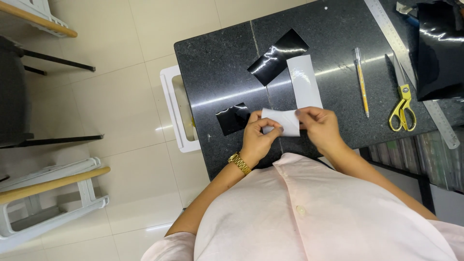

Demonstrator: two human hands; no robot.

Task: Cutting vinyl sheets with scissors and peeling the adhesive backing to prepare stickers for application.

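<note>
a small white paper piece (282, 122) is held just above the near edge of the dark bench (217, 63), pinched from both ends so it stays taut: left hand (258, 137) grips its left end, right hand (321, 126) its right. beyond the paper lie a white strip (304, 79) and black glossy pieces (278, 55); right of it, a pen (361, 79) and scissors (402, 104).

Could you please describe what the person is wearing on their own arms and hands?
The left hand has a gold link wristwatch on its wrist; the right hand shows no jewellery. Fingernails look dark-polished. Both forearms are bare, and pale pink shirt sleeves end near the elbows.
</note>
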